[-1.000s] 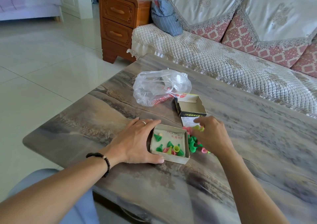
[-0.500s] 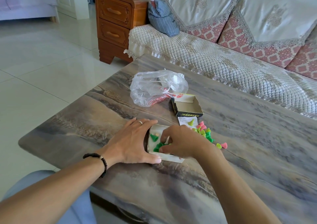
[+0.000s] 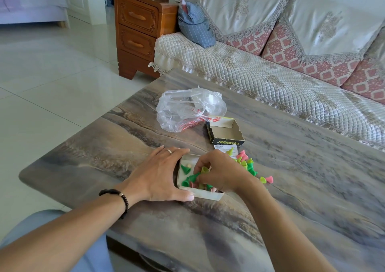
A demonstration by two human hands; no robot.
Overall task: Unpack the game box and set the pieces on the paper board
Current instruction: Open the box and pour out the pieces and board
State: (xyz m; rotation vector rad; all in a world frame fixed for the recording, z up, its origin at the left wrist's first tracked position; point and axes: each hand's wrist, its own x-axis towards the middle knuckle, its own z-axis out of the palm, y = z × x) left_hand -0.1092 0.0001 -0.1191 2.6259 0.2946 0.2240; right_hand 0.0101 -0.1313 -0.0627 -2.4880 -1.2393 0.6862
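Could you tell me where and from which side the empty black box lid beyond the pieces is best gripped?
Pinch the black box lid by its right wall, coming from above on the right. It lies open side up, so the thin rim is exposed there, while the plastic bag crowds its left side.

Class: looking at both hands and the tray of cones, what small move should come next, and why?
Probably lift the right hand out with its pinch of cones and drop them on the pile beside the tray: the left hand steadies the tray, and several cones remain inside.
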